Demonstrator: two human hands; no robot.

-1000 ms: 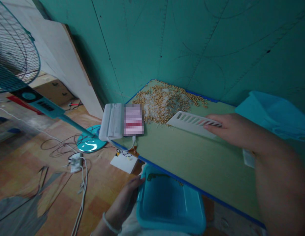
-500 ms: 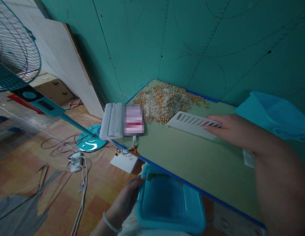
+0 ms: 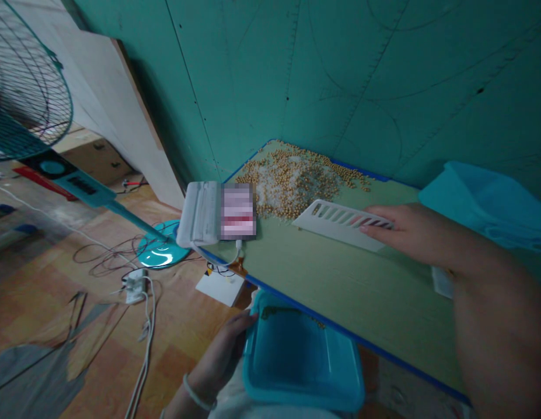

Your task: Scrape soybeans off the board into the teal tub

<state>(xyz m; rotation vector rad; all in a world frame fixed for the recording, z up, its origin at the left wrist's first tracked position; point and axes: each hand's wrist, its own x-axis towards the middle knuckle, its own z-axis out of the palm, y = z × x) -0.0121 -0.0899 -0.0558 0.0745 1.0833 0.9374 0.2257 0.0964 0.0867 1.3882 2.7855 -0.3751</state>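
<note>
My right hand [image 3: 401, 230] is closed on a white slotted plastic scraper [image 3: 340, 224], held above the table's near part. The blade's left end is beside the lower edge of a heap of yellow soybeans [image 3: 292, 180] mixed with whitish grains. Down at the table's front edge, my left hand [image 3: 235, 337] grips the left rim of a blue plastic basin [image 3: 303, 401]. Some beans lie at the basin's far side, partly under the table edge. The left fingers are partly hidden behind the rim.
A phone [image 3: 238, 212] and a white device [image 3: 198, 213] with a cable stand on the table's left end. Another blue basin [image 3: 488, 203] sits at the right. A fan [image 3: 91, 189], a power strip [image 3: 135, 286] and loose cables are on the floor at left. A green wall backs the table [image 3: 340, 291].
The scraper has shifted very slightly left and toward me in my right hand. The left hand and basin stay in place, and the bean heap looks the same.
</note>
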